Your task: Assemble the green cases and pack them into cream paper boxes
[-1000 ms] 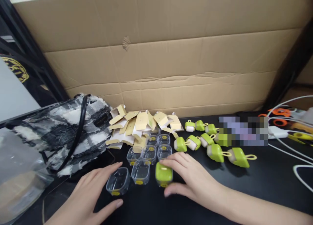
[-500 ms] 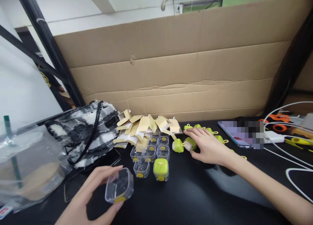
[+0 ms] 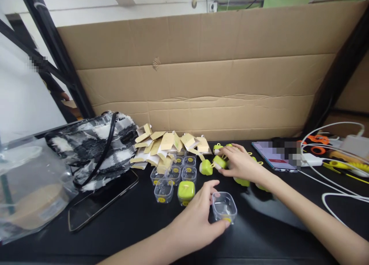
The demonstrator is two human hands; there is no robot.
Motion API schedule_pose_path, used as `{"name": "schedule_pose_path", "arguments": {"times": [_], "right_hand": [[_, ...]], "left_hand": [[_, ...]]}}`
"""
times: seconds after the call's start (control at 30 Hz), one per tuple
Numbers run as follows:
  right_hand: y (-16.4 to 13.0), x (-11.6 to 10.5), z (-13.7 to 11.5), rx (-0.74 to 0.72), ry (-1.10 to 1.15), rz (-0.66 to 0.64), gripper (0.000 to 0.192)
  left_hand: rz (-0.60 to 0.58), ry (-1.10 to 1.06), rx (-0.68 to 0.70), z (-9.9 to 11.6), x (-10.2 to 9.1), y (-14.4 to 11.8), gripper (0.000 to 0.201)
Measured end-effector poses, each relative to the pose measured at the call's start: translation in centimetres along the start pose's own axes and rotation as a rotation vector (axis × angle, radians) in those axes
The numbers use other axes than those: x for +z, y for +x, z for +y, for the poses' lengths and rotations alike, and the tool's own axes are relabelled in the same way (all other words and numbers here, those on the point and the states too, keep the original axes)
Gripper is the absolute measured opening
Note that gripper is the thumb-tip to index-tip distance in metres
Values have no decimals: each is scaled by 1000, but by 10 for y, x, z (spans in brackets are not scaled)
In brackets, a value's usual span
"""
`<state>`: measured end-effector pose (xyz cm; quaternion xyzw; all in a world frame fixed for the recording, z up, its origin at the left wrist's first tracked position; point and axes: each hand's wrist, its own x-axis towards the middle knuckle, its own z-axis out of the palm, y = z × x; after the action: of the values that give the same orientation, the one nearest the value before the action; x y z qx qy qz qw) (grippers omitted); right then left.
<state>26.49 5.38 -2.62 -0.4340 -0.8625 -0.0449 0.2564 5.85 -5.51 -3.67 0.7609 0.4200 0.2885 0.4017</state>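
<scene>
A small clear plastic box (image 3: 225, 209) with a yellow smiley sticker is between the thumb and fingers of my left hand (image 3: 198, 219), open side up, low at the front of the table. My right hand (image 3: 240, 163) reaches into a cluster of green-and-white square cases with cord loops. Its thumb and fingers close around one case (image 3: 220, 163), partly hiding it. Another looped case (image 3: 205, 167) lies just left of it. Several clear boxes (image 3: 163, 192) stand grouped left of centre. One box in front has a green case (image 3: 186, 190) in it.
Folded cream cartons (image 3: 160, 145) are piled behind the boxes. At left lie a dark phone (image 3: 100, 203), a plaid bag (image 3: 95, 145) and a plastic bag (image 3: 34, 195). A lit phone (image 3: 276, 157) and white cables (image 3: 334, 195) are at right. A cardboard panel (image 3: 196, 80) rises behind.
My left hand has carried the clear box rightward, past the box with the green case. My right hand stays at the green-and-white cases, shifted slightly. The dark phone at left is now uncovered.
</scene>
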Motion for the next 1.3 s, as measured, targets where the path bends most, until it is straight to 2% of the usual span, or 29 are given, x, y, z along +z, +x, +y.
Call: {"name": "schedule_pose_path", "arguments": {"times": [0.2,0.37,0.5,0.57,0.67,0.83,0.97,1.13,1.3], "right_hand": [[0,-21,-17,169,408,23,36],[-14,-23,-24,145,754,-69,41],[-34,-19,-30,140,913,-154,38],[-44,-18,-34,160,903,-197,37],[-54,-22,-42,147,749,-209,51],[-54,-28,-51,-26,504,-199,49],[-53,-28,-50,-73,412,-176,51],[-57,-22,-47,-154,328,-58,50],[-66,-9,-39,-240,263,-87,53]], "left_hand": [[-30,-171,-8,-15,12,8,62],[-13,-216,-32,-21,15,15,63],[-43,-255,-59,-22,13,17,59],[-64,-278,-54,-22,11,18,58],[-87,-290,-56,-23,9,18,61],[-110,-283,-44,-28,7,18,66],[-115,-279,-72,-31,8,17,71],[-116,-199,-15,-34,12,15,76],[-91,-121,61,-38,11,14,76]]}}
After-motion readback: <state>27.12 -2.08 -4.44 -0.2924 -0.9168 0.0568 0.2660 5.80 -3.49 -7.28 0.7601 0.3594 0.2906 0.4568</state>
